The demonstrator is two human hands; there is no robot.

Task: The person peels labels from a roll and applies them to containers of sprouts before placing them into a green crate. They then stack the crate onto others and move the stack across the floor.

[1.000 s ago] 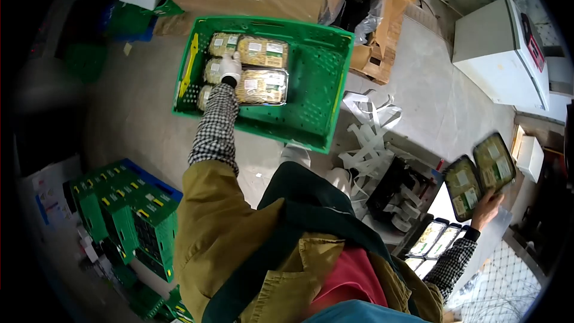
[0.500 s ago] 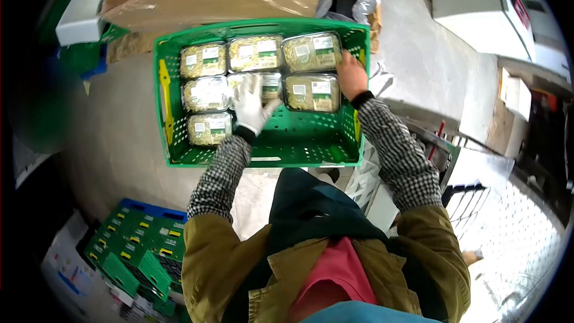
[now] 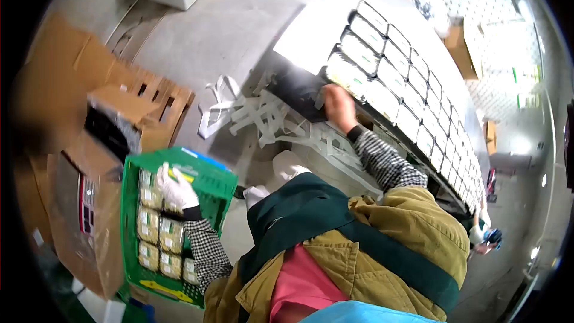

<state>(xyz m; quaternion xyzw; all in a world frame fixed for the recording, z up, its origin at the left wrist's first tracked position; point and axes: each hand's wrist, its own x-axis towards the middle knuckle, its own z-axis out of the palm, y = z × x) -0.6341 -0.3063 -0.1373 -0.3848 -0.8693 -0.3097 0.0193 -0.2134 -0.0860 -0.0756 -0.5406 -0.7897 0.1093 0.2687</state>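
My left hand [image 3: 177, 188], in a white glove, is over the green crate [image 3: 206, 173] by its far end, fingers apart and holding nothing. Several clear packs with pale contents and labels [image 3: 147, 224] lie in rows inside the crate. My bare right hand [image 3: 339, 107] is at the near corner of a metal table [image 3: 308, 27], against or just beside the closest black-edged pack [image 3: 347, 76]. Its fingertips are blurred and partly hidden, so its grip is unclear. Many similar packs [image 3: 391, 78] stand in long rows on that table.
White strapping [image 3: 263, 119] lies tangled on the floor between crate and table. Cardboard boxes [image 3: 119, 104] and a wooden pallet [image 3: 170, 98] are at the left. A plastic-wrapped carton [image 3: 72, 221] stands beside the crate. Another person [image 3: 483, 233] is at the table's far end.
The view has turned to the right, and the crate now appears at lower left. My right hand has left the crate for the table corner. My left hand remains over the crate.
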